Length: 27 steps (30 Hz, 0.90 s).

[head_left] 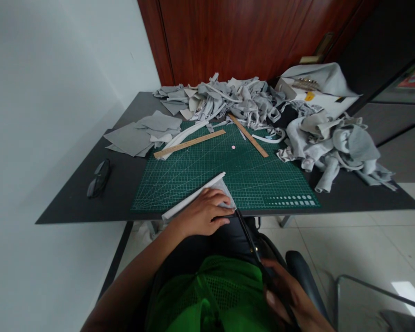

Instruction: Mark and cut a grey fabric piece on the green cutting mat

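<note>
A piece of pale grey fabric [193,197] with a rolled long edge lies at the front edge of the green cutting mat [263,180]. My left hand [207,210] rests on it, fingers stretched out and pressing it down. Below the table edge, my right hand [283,290] is wrapped round the handles of a pair of black scissors [247,233]. The scissors' tips meet the fabric's near right corner, just beside my left fingertips. Whether the blades are apart there is too small to tell.
Two wooden rulers [190,144] lie on the mat's far half. Grey sheets [141,133] are stacked at left, near folded glasses [99,179]. Fabric scraps [228,99] heap along the back, with another pile [342,143] at right. A white box [318,99] stands behind that pile.
</note>
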Each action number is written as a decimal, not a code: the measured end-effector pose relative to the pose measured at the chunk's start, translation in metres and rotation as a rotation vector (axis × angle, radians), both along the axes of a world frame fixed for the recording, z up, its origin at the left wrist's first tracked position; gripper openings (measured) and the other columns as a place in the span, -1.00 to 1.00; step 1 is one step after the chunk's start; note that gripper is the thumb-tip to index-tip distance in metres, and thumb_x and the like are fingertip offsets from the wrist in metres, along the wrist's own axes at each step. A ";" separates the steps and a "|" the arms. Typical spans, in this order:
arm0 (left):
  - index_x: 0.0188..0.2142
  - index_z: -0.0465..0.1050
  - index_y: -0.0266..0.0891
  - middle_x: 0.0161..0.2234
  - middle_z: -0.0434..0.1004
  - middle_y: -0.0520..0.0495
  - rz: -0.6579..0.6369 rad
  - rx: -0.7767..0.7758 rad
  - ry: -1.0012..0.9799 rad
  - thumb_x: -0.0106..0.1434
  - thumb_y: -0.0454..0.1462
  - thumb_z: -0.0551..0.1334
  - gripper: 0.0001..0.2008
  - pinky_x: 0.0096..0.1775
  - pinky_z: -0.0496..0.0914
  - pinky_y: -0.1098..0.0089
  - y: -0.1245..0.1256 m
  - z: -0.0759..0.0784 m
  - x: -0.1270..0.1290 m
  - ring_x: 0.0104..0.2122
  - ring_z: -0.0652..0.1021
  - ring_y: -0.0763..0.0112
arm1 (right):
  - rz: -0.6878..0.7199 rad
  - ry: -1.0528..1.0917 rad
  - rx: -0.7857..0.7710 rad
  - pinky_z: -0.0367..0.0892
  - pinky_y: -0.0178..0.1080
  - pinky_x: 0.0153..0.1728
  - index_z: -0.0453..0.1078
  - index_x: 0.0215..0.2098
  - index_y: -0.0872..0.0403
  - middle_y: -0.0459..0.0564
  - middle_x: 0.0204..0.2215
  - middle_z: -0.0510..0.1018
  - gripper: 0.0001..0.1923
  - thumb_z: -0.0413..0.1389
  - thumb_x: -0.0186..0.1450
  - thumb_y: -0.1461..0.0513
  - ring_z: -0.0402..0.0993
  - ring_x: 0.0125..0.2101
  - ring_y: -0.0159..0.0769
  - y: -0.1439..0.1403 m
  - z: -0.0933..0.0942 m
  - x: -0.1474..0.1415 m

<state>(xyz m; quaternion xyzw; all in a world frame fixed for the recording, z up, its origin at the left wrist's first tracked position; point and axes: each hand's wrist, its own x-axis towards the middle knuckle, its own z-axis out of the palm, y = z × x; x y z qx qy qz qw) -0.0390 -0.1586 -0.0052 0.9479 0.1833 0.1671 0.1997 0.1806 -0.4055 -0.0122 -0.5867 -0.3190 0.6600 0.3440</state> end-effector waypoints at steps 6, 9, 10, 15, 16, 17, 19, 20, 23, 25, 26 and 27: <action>0.02 0.64 -0.02 0.10 0.60 -0.02 -0.003 -0.003 -0.013 0.37 -0.21 0.35 -0.77 0.23 0.25 0.08 -0.001 -0.002 0.001 0.19 0.45 0.16 | 0.006 0.007 -0.046 0.48 -0.13 -0.29 0.35 0.32 -0.13 0.03 -0.27 0.63 -0.24 0.26 0.26 -0.22 0.56 -0.37 -0.13 0.001 -0.003 -0.003; 0.03 0.63 -0.01 0.12 0.58 -0.03 0.000 0.006 0.003 0.37 -0.19 0.35 -0.75 0.23 0.24 0.07 -0.001 -0.002 0.001 0.20 0.45 0.15 | -0.009 0.034 -0.041 0.50 -0.09 -0.21 0.35 0.34 -0.13 0.08 -0.18 0.65 -0.23 0.26 0.26 -0.21 0.61 -0.28 -0.07 0.001 -0.009 -0.005; 0.04 0.63 0.00 0.13 0.58 -0.03 -0.001 0.009 0.008 0.37 -0.19 0.35 -0.75 0.23 0.24 0.07 -0.001 -0.002 0.001 0.20 0.45 0.14 | -0.019 0.034 -0.039 0.51 -0.08 -0.18 0.36 0.33 -0.13 0.10 -0.15 0.66 -0.23 0.27 0.25 -0.21 0.62 -0.24 -0.05 0.000 -0.011 -0.005; 0.03 0.63 -0.02 0.13 0.57 -0.04 -0.014 0.017 0.004 0.37 -0.15 0.36 -0.75 0.23 0.25 0.08 0.000 -0.001 0.002 0.19 0.46 0.14 | -0.033 -0.013 -0.056 0.51 -0.10 -0.22 0.31 0.38 -0.11 0.10 -0.16 0.66 -0.17 0.28 0.25 -0.21 0.63 -0.22 -0.04 -0.003 -0.019 -0.003; 0.02 0.64 -0.02 0.13 0.57 -0.04 -0.016 0.014 0.003 0.36 -0.14 0.37 -0.75 0.23 0.25 0.07 0.000 0.000 0.002 0.19 0.46 0.14 | -0.025 -0.021 -0.063 0.51 -0.11 -0.24 0.31 0.39 -0.09 0.10 -0.19 0.66 -0.16 0.28 0.26 -0.21 0.62 -0.25 -0.05 -0.004 -0.019 -0.002; 0.02 0.64 -0.01 0.13 0.58 -0.04 -0.018 0.010 0.000 0.36 -0.14 0.37 -0.75 0.23 0.25 0.07 0.000 0.000 0.002 0.19 0.47 0.14 | -0.017 -0.026 -0.070 0.51 -0.12 -0.25 0.30 0.40 -0.08 0.09 -0.21 0.66 -0.14 0.28 0.25 -0.22 0.62 -0.27 -0.06 -0.004 -0.020 -0.002; 0.01 0.64 0.01 0.12 0.58 -0.04 -0.022 0.001 -0.010 0.35 -0.12 0.38 -0.75 0.23 0.26 0.06 0.000 0.000 0.001 0.18 0.47 0.14 | -0.005 -0.034 -0.075 0.52 -0.11 -0.27 0.30 0.41 -0.07 0.09 -0.24 0.66 -0.11 0.27 0.24 -0.24 0.62 -0.28 -0.05 -0.003 -0.019 -0.002; 0.01 0.65 0.01 0.12 0.58 -0.04 -0.025 -0.002 -0.019 0.34 -0.11 0.38 -0.74 0.23 0.27 0.05 0.000 0.000 0.001 0.18 0.48 0.14 | -0.002 -0.034 -0.075 0.53 -0.10 -0.26 0.29 0.42 -0.07 0.10 -0.24 0.66 -0.10 0.27 0.24 -0.24 0.63 -0.27 -0.03 -0.003 -0.018 -0.002; 0.00 0.64 -0.04 0.09 0.61 -0.04 -0.018 -0.014 -0.060 0.37 -0.12 0.36 -0.75 0.23 0.28 0.07 0.001 -0.002 0.002 0.18 0.49 0.17 | -0.010 -0.006 -0.061 0.55 -0.02 -0.11 0.30 0.42 -0.11 0.13 -0.17 0.67 -0.13 0.28 0.24 -0.22 0.64 -0.13 0.05 0.000 -0.014 -0.002; 0.01 0.63 -0.07 0.06 0.63 -0.03 0.012 -0.030 -0.080 0.42 -0.15 0.31 -0.77 0.22 0.31 0.11 0.002 -0.004 0.003 0.16 0.51 0.22 | -0.021 0.005 -0.051 0.53 0.04 0.00 0.36 0.38 -0.15 0.14 -0.10 0.68 -0.19 0.29 0.24 -0.19 0.61 -0.02 0.11 0.002 -0.010 0.000; 0.01 0.62 -0.07 0.04 0.64 -0.03 0.024 -0.036 -0.084 0.43 -0.17 0.29 -0.78 0.22 0.32 0.13 0.003 -0.005 0.004 0.15 0.52 0.24 | -0.021 -0.001 -0.049 0.52 0.07 0.01 0.38 0.36 -0.18 0.14 -0.09 0.68 -0.21 0.30 0.23 -0.18 0.60 0.01 0.14 0.003 -0.008 0.002; 0.01 0.62 -0.07 0.03 0.64 -0.02 0.031 -0.037 -0.083 0.44 -0.19 0.28 -0.79 0.22 0.32 0.15 0.003 -0.006 0.004 0.13 0.53 0.26 | -0.016 -0.013 -0.051 0.53 0.09 0.00 0.40 0.35 -0.20 0.15 -0.09 0.69 -0.23 0.31 0.23 -0.18 0.59 0.02 0.17 0.005 -0.006 0.004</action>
